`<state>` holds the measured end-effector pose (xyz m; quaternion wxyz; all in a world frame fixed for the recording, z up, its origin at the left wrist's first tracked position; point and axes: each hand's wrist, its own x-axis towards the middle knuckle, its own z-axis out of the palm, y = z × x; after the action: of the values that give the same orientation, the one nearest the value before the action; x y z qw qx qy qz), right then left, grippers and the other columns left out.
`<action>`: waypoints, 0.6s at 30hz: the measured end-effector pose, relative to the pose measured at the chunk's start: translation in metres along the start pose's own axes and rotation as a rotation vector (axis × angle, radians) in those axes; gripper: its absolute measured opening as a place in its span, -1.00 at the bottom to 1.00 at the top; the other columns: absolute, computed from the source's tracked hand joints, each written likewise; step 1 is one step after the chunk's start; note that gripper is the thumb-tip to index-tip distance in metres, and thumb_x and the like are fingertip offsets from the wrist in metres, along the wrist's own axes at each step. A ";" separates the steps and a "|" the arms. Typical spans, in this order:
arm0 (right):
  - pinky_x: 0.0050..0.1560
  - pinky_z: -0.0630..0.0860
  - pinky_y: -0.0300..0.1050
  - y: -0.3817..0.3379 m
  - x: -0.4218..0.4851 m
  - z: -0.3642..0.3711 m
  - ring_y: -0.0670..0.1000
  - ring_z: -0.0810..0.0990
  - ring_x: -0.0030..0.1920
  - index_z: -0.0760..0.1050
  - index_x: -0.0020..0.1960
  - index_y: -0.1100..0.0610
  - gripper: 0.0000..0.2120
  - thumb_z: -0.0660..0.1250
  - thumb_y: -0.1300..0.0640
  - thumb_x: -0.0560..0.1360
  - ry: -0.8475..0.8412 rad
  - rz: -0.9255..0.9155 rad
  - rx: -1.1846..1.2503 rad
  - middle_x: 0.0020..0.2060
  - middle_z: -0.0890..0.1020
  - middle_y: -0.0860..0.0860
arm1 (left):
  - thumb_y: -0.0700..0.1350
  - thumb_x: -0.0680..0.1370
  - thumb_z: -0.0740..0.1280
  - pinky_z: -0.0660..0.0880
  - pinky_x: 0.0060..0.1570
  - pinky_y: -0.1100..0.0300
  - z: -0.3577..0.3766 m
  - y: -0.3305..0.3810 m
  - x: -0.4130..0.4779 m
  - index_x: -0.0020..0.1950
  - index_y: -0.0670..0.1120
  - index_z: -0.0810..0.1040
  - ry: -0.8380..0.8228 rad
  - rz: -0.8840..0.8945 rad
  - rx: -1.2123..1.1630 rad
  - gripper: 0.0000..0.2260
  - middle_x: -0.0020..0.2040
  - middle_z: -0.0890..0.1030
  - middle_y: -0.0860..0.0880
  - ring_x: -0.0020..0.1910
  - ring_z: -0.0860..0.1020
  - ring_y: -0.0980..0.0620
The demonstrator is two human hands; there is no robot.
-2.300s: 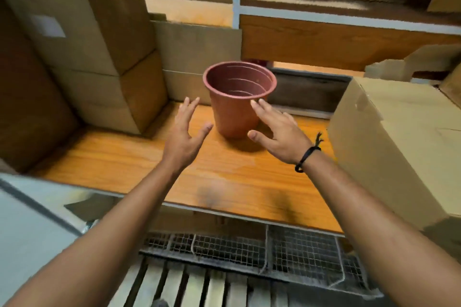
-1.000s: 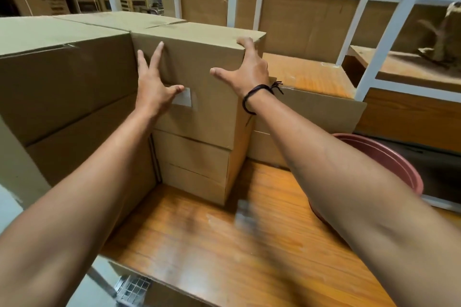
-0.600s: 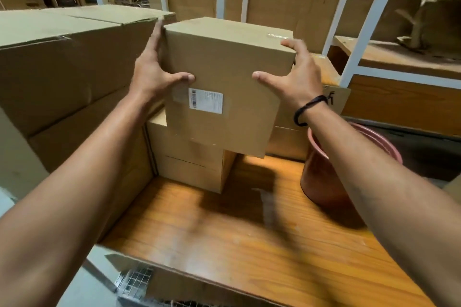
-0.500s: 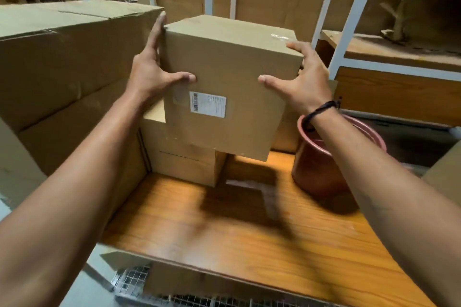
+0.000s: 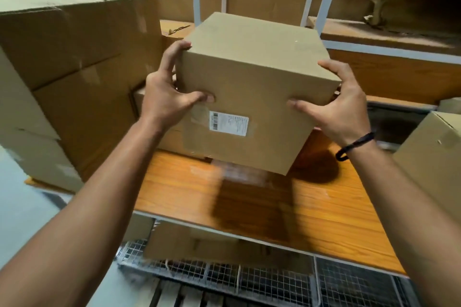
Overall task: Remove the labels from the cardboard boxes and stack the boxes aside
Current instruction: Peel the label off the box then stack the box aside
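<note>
A person is holding a sealed cardboard box [image 5: 252,87] in mid-air above a wooden shelf [image 5: 324,209], tilting it so one corner is pointing down toward the boards and the labelled face is turning toward the camera. The box is looking roughly cube-shaped, with no clear long axis. The left hand [image 5: 164,97] is clamping its left side, thumb pressing the front face, while the right hand [image 5: 341,107], a black cord around the wrist, is gripping the right edge with fingers [image 5: 331,67] curling over the top. A white shipping label [image 5: 229,123] with a barcode is sitting on the near face under clear tape; its print is too small to read. Large cardboard boxes [image 5: 74,70] are crowding the left, partly cut off by the frame, and another carton [image 5: 434,157] is poking in at right. A dark reddish shape behind the held box is mostly hidden.
</note>
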<state>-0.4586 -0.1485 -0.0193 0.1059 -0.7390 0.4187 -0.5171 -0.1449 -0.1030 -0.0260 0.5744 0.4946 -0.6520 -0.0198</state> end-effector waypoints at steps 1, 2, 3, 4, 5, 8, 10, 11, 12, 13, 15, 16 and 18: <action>0.05 0.54 -0.25 0.001 -0.007 -0.006 -0.11 0.46 0.17 0.36 0.38 0.03 -0.19 0.60 -0.11 0.23 -0.001 0.000 0.001 0.19 0.42 -0.19 | -0.11 0.31 0.62 0.63 -0.05 0.21 0.002 0.007 -0.007 0.42 0.07 0.30 0.004 -0.003 0.002 -0.22 0.33 0.47 -0.03 0.17 0.56 -0.04; 0.09 0.56 -0.16 0.002 -0.014 -0.012 -0.11 0.46 0.17 0.36 0.38 0.01 -0.18 0.60 -0.14 0.22 0.003 0.001 -0.005 0.18 0.42 -0.23 | -0.12 0.30 0.62 0.62 -0.07 0.24 0.004 0.013 -0.015 0.41 0.09 0.31 0.011 -0.009 0.002 -0.23 0.32 0.47 -0.02 0.16 0.57 -0.04; 0.12 0.57 -0.05 0.002 -0.022 -0.015 -0.10 0.46 0.17 0.35 0.37 -0.02 -0.18 0.59 -0.18 0.20 0.010 0.001 -0.011 0.16 0.41 -0.28 | -0.14 0.30 0.62 0.61 -0.08 0.28 0.006 0.018 -0.023 0.39 0.10 0.31 0.018 -0.013 -0.004 -0.23 0.31 0.46 0.00 0.17 0.56 -0.04; 0.13 0.57 0.02 0.003 -0.031 -0.021 -0.12 0.46 0.17 0.35 0.36 -0.04 -0.18 0.57 -0.21 0.19 0.011 -0.006 -0.008 0.14 0.40 -0.34 | -0.15 0.31 0.62 0.60 -0.08 0.32 0.009 0.025 -0.033 0.38 0.11 0.30 0.027 -0.011 -0.010 -0.24 0.31 0.45 0.01 0.19 0.55 -0.06; 0.14 0.57 0.03 0.003 -0.040 -0.027 -0.14 0.46 0.17 0.35 0.36 -0.03 -0.18 0.57 -0.21 0.19 0.007 -0.017 0.010 0.13 0.39 -0.36 | -0.15 0.31 0.61 0.59 -0.08 0.34 0.012 0.031 -0.044 0.37 0.12 0.29 0.037 -0.004 -0.010 -0.25 0.30 0.43 0.02 0.21 0.54 -0.08; 0.15 0.57 -0.06 0.007 -0.064 -0.049 -0.20 0.45 0.17 0.37 0.36 -0.02 -0.19 0.58 -0.18 0.21 -0.026 -0.013 0.056 0.14 0.36 -0.42 | -0.16 0.32 0.61 0.60 -0.08 0.30 0.021 0.050 -0.076 0.38 0.12 0.27 0.047 -0.016 0.027 -0.24 0.28 0.43 0.02 0.17 0.57 -0.12; 0.14 0.56 -0.11 0.010 -0.078 -0.064 -0.26 0.45 0.15 0.36 0.36 -0.05 -0.20 0.56 -0.20 0.21 -0.034 -0.025 0.069 0.14 0.35 -0.44 | -0.17 0.31 0.62 0.61 -0.10 0.28 0.025 0.064 -0.095 0.39 0.15 0.29 0.071 -0.033 0.021 -0.22 0.27 0.45 0.03 0.12 0.59 -0.09; 0.12 0.55 -0.15 0.012 -0.086 -0.071 -0.33 0.44 0.13 0.36 0.36 -0.04 -0.21 0.56 -0.19 0.21 -0.040 -0.030 0.074 0.14 0.35 -0.46 | -0.17 0.30 0.62 0.61 -0.12 0.29 0.027 0.070 -0.104 0.38 0.14 0.30 0.081 -0.041 0.021 -0.22 0.25 0.46 0.05 0.08 0.60 -0.06; 0.11 0.54 -0.19 0.013 -0.094 -0.075 -0.41 0.43 0.11 0.37 0.36 -0.03 -0.21 0.58 -0.16 0.22 -0.048 -0.022 0.080 0.12 0.36 -0.49 | -0.17 0.29 0.63 0.61 -0.13 0.30 0.030 0.075 -0.113 0.38 0.12 0.30 0.083 -0.045 0.023 -0.22 0.24 0.47 0.08 0.05 0.60 -0.03; 0.10 0.53 -0.23 0.016 -0.103 -0.078 -0.46 0.41 0.10 0.37 0.36 -0.01 -0.21 0.60 -0.11 0.22 -0.057 -0.005 0.084 0.11 0.36 -0.54 | -0.18 0.29 0.63 0.60 -0.13 0.31 0.033 0.079 -0.123 0.37 0.11 0.30 0.078 -0.054 0.024 -0.22 0.22 0.47 0.11 0.04 0.60 -0.01; 0.11 0.54 -0.21 0.022 -0.122 -0.081 -0.39 0.45 0.10 0.38 0.36 0.02 -0.22 0.61 -0.06 0.21 -0.085 0.032 0.092 0.13 0.38 -0.54 | -0.18 0.29 0.63 0.60 -0.14 0.32 0.041 0.082 -0.143 0.37 0.11 0.30 0.058 -0.109 0.017 -0.22 0.20 0.48 0.12 0.02 0.60 -0.01; 0.13 0.57 -0.13 0.024 -0.131 -0.081 -0.30 0.48 0.11 0.39 0.35 0.02 -0.21 0.61 -0.08 0.20 -0.100 0.049 0.091 0.15 0.42 -0.45 | -0.18 0.28 0.63 0.60 -0.16 0.32 0.044 0.081 -0.155 0.36 0.12 0.30 0.049 -0.150 0.016 -0.22 0.19 0.49 0.06 0.01 0.60 -0.03; 0.18 0.55 -0.01 0.031 -0.147 -0.077 -0.17 0.50 0.16 0.41 0.34 0.03 -0.20 0.61 -0.12 0.18 -0.124 0.059 0.087 0.20 0.48 -0.23 | -0.15 0.26 0.64 0.62 -0.21 0.28 0.047 0.076 -0.175 0.35 0.16 0.29 0.033 -0.217 0.046 -0.20 0.19 0.51 -0.05 -0.02 0.61 -0.05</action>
<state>-0.5566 -0.0393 -0.1032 0.1787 -0.7517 0.4102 -0.4845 -0.2547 0.0271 -0.1251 0.5680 0.5756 -0.5853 -0.0585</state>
